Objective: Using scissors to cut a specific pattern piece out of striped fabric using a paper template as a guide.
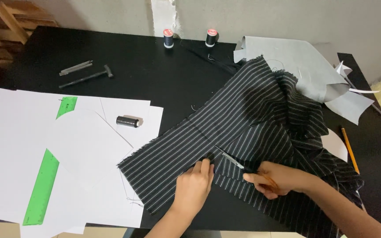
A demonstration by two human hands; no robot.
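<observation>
A black cloth with thin white stripes (243, 119) lies across the black table (146, 70). My left hand (195, 185) presses flat on the cloth near its front edge. My right hand (274, 178) grips a pair of scissors (232, 159) with orange handles. Their blades lie in the cloth just right of my left hand's fingertips, pointing to the upper left.
White paper sheets (14, 145) with a green ruler (42, 185) cover the table's left. A dark thread spool (127, 121) lies on them. Two upright spools (168, 39) stand at the back, a hammer (87, 78) at back left, grey fabric (296, 61) and a pencil (350, 150) at right.
</observation>
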